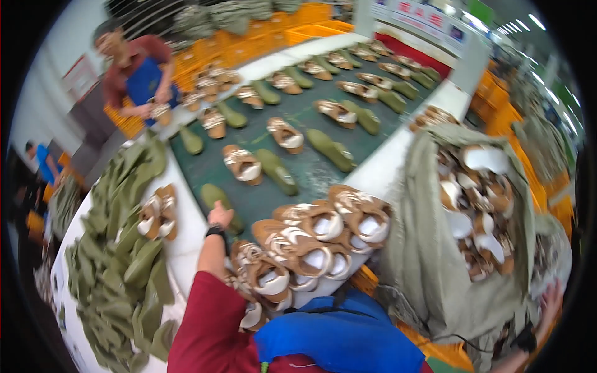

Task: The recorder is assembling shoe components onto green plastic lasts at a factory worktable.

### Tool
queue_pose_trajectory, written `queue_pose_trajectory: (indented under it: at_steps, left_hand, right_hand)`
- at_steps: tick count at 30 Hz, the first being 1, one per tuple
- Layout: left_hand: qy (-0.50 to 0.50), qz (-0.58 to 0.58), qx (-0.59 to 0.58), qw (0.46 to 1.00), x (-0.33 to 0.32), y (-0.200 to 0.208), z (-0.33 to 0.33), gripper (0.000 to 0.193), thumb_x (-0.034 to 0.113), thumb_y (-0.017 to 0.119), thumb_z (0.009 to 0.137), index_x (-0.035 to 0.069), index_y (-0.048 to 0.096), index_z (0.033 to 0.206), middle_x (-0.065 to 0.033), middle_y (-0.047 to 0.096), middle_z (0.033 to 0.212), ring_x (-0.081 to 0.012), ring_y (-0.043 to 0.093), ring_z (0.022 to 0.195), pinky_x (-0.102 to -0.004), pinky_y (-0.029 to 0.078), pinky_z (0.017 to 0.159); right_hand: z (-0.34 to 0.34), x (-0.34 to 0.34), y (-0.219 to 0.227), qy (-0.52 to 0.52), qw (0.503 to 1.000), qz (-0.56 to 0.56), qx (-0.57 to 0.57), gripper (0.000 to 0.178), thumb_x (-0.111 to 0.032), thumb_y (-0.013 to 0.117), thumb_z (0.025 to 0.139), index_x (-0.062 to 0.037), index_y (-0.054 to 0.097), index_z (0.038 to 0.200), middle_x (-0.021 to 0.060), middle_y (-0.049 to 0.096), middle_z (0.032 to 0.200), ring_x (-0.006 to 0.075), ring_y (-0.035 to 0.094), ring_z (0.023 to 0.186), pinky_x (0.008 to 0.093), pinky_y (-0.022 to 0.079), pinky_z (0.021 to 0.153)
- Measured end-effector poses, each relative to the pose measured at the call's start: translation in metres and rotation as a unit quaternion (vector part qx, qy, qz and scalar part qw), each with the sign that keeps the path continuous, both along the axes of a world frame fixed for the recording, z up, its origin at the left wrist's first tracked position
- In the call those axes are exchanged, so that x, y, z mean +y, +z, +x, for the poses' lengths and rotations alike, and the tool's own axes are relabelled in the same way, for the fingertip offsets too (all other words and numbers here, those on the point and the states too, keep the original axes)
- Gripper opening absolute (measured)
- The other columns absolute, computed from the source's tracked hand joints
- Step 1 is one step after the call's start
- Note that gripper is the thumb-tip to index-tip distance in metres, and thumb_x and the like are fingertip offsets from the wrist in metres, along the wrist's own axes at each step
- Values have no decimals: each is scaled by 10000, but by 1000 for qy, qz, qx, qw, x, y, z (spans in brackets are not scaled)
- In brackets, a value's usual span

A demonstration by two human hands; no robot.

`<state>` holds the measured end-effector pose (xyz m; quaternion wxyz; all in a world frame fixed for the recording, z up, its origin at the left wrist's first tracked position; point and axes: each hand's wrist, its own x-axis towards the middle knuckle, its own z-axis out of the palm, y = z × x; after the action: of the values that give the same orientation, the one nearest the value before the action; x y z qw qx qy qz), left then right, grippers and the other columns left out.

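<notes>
My left hand [221, 215] reaches to the near end of the green conveyor belt [193, 168], its fingers on an olive-green shoe last [214, 198]. In front of my body is a pile of brown-and-white shoes [295, 248]. To my right, low by the clear plastic at the side of a grey-green sack [407, 261], my right hand [550, 303] has its fingers apart and holds nothing I can see. The sack stands open, filled with more such shoes [479, 199]. Along the belt, brown shoes [242, 164] lie in rows with green lasts [277, 171] beside them.
At left, a heap of green lasts [118, 242] and a pair of shoes [158, 211] lie on the white table [180, 248]. Across the belt a person [140, 78] in a blue apron holds a shoe. Orange crates [261, 40] line the back and right.
</notes>
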<state>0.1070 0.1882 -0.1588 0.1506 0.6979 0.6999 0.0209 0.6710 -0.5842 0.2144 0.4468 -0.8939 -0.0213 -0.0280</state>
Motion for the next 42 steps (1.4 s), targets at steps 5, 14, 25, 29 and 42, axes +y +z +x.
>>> queue_pose_trajectory:
  at_steps: [5, 14, 25, 29, 42]
  left_hand:
    - [-95, -88, 20, 991, 1, 29, 16, 703, 341, 627, 740, 36, 362, 1315, -221, 586, 1096, -332, 586, 995, -406, 465, 857]
    - [-245, 24, -201, 948, -115, 173, 37, 454, 89, 586, 810, 7, 459, 1238, -97, 625, 765, -145, 557, 662, -285, 448, 617]
    - [-440, 3, -313, 842, -271, 223, 146, 444, 13, 597, 768, 19, 494, 1200, -93, 644, 867, -179, 627, 733, -288, 498, 688]
    - [-415, -48, -327, 848, -273, 224, 140, 435, 188, 656, 786, 59, 527, 1182, -119, 655, 880, -236, 646, 798, -316, 508, 703]
    - [-106, -360, -828, 416, -271, 198, 105, 933, 710, 463, 751, 55, 253, 1381, -230, 362, 1342, -335, 395, 1224, -437, 330, 1027]
  right_hand:
    - [-2, 55, -165, 183, 932, -297, -95, 607, -161, 661, 728, -45, 438, 1281, 169, 502, 1249, 286, 469, 1163, 363, 373, 970]
    - [16, 130, -245, 140, 859, -492, 2, 640, -300, 691, 686, -163, 446, 1261, 180, 513, 1191, 341, 521, 1074, 390, 447, 880]
    - [-32, 254, -228, 186, 961, -172, -111, 400, -397, 629, 768, -11, 554, 848, 206, 617, 758, 373, 610, 746, 420, 475, 655]
    - [-120, 275, -117, 244, 960, 135, 29, 233, -118, 659, 769, 22, 573, 933, 62, 595, 758, 105, 557, 659, 262, 464, 576]
    - [-295, 414, -110, 800, 528, 84, -272, 283, -245, 718, 700, -65, 543, 830, 51, 552, 826, 219, 586, 626, 316, 462, 522]
